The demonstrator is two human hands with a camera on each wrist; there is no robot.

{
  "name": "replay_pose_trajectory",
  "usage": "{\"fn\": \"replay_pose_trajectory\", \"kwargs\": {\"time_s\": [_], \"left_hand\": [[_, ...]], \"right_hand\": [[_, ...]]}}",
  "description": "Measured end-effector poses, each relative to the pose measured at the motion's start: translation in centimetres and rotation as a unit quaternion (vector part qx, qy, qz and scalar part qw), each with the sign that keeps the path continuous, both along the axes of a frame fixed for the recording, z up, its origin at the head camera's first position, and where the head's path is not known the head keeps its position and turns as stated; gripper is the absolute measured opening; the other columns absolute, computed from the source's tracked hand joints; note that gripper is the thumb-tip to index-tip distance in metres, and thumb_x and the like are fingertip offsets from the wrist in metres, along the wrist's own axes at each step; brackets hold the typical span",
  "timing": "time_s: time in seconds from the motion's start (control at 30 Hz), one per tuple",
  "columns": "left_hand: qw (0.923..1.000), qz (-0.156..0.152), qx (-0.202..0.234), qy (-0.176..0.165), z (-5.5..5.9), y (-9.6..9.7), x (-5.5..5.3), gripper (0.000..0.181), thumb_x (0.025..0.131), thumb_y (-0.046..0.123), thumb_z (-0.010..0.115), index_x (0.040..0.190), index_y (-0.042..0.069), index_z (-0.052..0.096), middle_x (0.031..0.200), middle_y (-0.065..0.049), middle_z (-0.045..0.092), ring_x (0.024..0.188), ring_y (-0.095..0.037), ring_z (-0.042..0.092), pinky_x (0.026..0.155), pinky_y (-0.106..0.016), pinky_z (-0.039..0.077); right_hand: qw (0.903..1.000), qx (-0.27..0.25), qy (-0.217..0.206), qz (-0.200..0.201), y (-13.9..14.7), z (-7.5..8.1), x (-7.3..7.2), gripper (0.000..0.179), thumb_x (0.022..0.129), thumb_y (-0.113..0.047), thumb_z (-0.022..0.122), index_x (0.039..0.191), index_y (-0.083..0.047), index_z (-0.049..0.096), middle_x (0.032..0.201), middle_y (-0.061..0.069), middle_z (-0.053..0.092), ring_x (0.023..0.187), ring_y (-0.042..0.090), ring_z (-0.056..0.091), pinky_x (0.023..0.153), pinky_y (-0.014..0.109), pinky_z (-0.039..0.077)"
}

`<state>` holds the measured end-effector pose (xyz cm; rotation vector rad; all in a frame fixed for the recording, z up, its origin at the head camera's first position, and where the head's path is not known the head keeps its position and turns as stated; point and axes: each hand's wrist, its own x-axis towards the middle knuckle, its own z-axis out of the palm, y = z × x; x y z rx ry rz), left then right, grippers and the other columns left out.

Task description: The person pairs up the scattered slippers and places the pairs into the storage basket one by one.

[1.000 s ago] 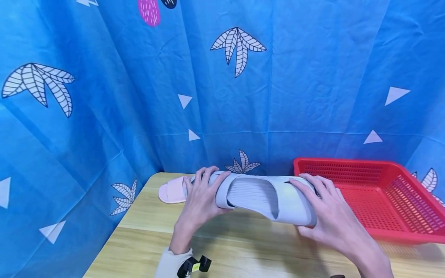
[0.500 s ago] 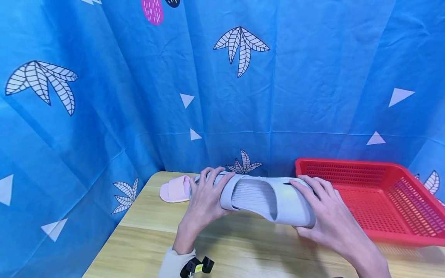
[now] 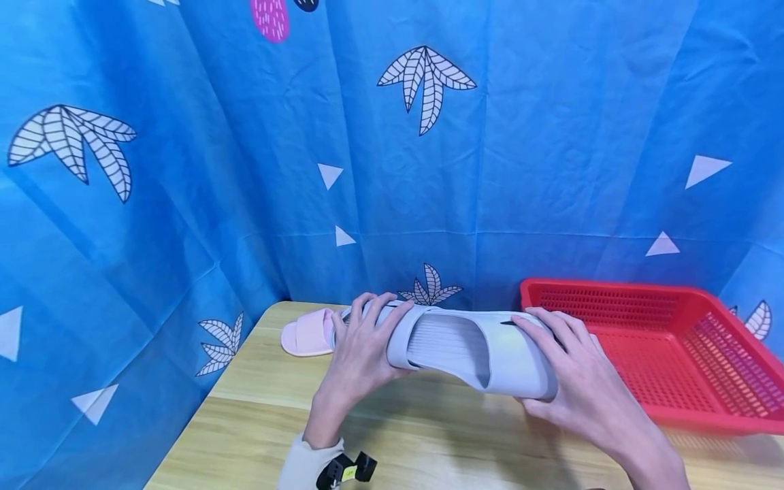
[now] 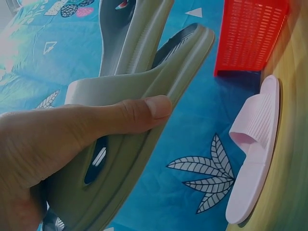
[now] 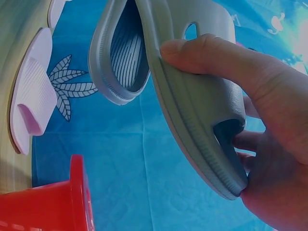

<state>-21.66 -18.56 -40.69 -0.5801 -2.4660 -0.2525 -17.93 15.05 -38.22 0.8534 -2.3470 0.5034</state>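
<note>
Two grey slippers are held above the table, overlapping each other. My left hand (image 3: pixel 361 347) grips one grey slipper (image 4: pixel 125 159) around its strap, the thumb lying along the side of the sole. On the other side, my right hand (image 3: pixel 572 367) holds the second grey slipper (image 3: pixel 520 357), with the thumb on the sole's edge in the right wrist view. Ribbed insole shows between the two straps in the head view. Left of my left hand, a pink slipper (image 3: pixel 309 333) lies on the table; the right wrist view also catches part of another pink slipper (image 5: pixel 55 9).
A red plastic basket (image 3: pixel 667 412) with perforated walls stands on the table to the right, just beyond my right hand. The wooden table (image 3: pixel 245 422) ends at a left edge. A blue patterned curtain (image 3: pixel 398 184) hangs behind and at the left.
The head view shifts slightly, then steadies. My left hand edges a little to the right in view; both hands keep their hold on the grey slippers.
</note>
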Motion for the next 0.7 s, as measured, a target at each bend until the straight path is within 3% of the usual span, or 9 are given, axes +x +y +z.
{"fn": "replay_pose_trajectory", "kwargs": {"time_s": [0.17,0.37,0.47,0.7], "left_hand": [[1.0,-0.001,0.003,0.005,-0.1,0.1,0.0,0.107,0.055,0.064,0.095,0.147,0.034,0.051,0.149,-0.002,0.049,0.134,-0.035,0.039,0.094,-0.083,0.028],[0.9996,-0.022,0.018,0.004,-0.1,0.8,0.1,0.107,0.056,0.063,0.095,0.148,0.032,0.05,0.15,-0.002,0.049,0.132,-0.035,0.041,0.092,-0.072,0.035],[0.9997,-0.019,0.014,0.007,-0.1,0.9,0.1,0.107,0.056,0.065,0.094,0.148,0.032,0.051,0.15,-0.001,0.048,0.132,-0.035,0.041,0.093,-0.068,0.034],[0.9993,-0.025,0.022,0.015,0.0,1.1,0.2,0.109,0.054,0.064,0.095,0.148,0.03,0.052,0.149,-0.001,0.049,0.131,-0.034,0.041,0.091,-0.068,0.035]], "right_hand": [[0.9999,-0.011,-0.001,0.007,-0.1,-0.1,0.0,0.119,0.042,-0.031,0.104,0.148,-0.015,0.052,0.145,0.013,0.051,0.127,0.032,0.046,0.085,0.057,0.048],[0.9997,-0.018,0.0,0.017,-0.3,-0.2,0.0,0.118,0.044,-0.032,0.104,0.148,-0.015,0.053,0.145,0.013,0.051,0.128,0.032,0.045,0.089,0.057,0.046],[0.9997,-0.018,-0.005,0.015,-0.3,-0.2,0.0,0.119,0.043,-0.031,0.105,0.149,-0.015,0.052,0.145,0.012,0.051,0.128,0.032,0.045,0.089,0.057,0.047],[0.9996,-0.02,-0.008,0.019,-0.4,-0.2,0.0,0.118,0.045,-0.03,0.104,0.149,-0.016,0.052,0.147,0.01,0.05,0.13,0.03,0.044,0.09,0.055,0.047]]}}
